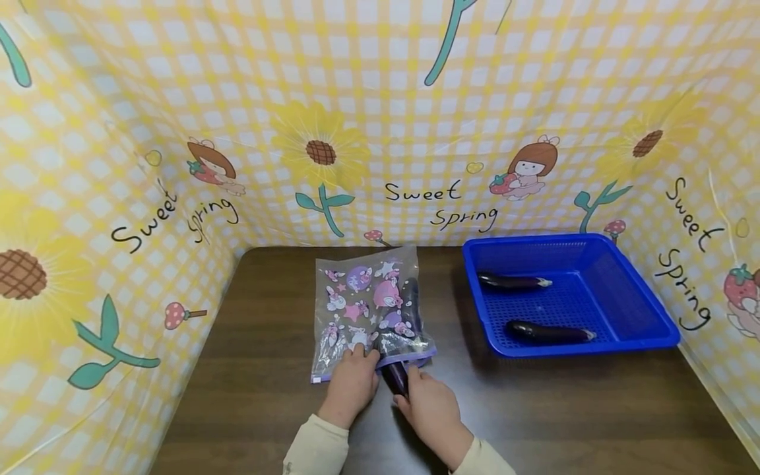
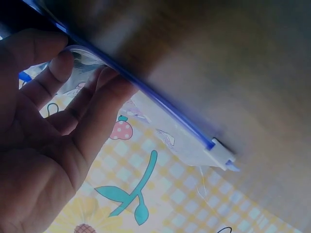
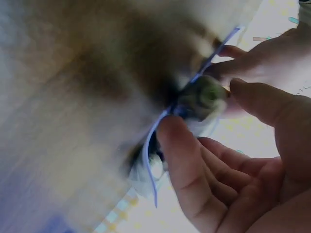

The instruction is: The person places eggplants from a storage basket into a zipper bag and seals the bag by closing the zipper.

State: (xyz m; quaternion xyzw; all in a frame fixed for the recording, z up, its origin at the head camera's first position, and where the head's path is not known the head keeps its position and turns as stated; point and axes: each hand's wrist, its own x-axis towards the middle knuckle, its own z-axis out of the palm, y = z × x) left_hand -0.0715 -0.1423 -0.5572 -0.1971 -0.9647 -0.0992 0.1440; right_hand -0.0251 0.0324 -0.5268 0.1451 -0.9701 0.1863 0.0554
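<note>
A clear zip bag (image 1: 344,297) printed with pink and purple cartoon figures lies flat on the table, its purple-edged mouth towards me. My left hand (image 1: 353,382) pinches the bag's mouth; in the left wrist view the fingers meet the purple strip (image 2: 160,104), which has a white slider (image 2: 222,154). With my right hand (image 1: 433,406) I grip a dark eggplant (image 1: 396,378) that is partly inside the mouth. Its pale stem end (image 3: 210,94) sits between thumb and fingers in the right wrist view. Another eggplant (image 1: 411,297) lies inside the bag, along its right side.
To the right stands a blue plastic basket (image 1: 644,303) holding two eggplants, one towards the back (image 1: 510,282) and one nearer the front (image 1: 546,332). A yellow checked cloth (image 1: 380,119) with flowers hangs behind and beside the brown wooden table (image 1: 261,369).
</note>
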